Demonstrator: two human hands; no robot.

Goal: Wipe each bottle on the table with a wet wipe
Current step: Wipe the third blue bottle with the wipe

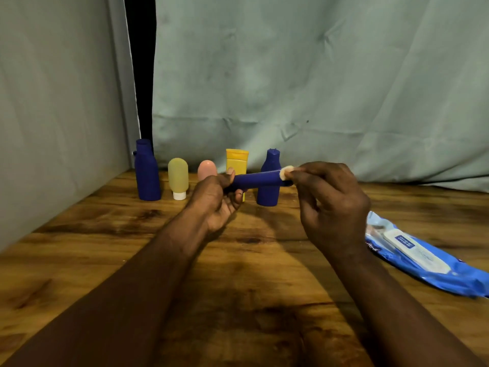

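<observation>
My left hand (217,200) grips one end of a slim dark blue bottle (256,180) held level above the table. My right hand (330,202) pinches a small bunched white wet wipe (285,172) against the bottle's right end. Behind them, a row stands at the back of the table: a tall dark blue bottle (146,172), a yellowish tube on a white cap (178,178), a pink tube (207,169) partly hidden by my left hand, a yellow bottle (236,161) and another dark blue bottle (268,194).
A blue pack of wet wipes (423,258) lies flat on the wooden table (105,234) at the right. Pale green cloth hangs behind the table and along its left side, with a dark gap at the back left.
</observation>
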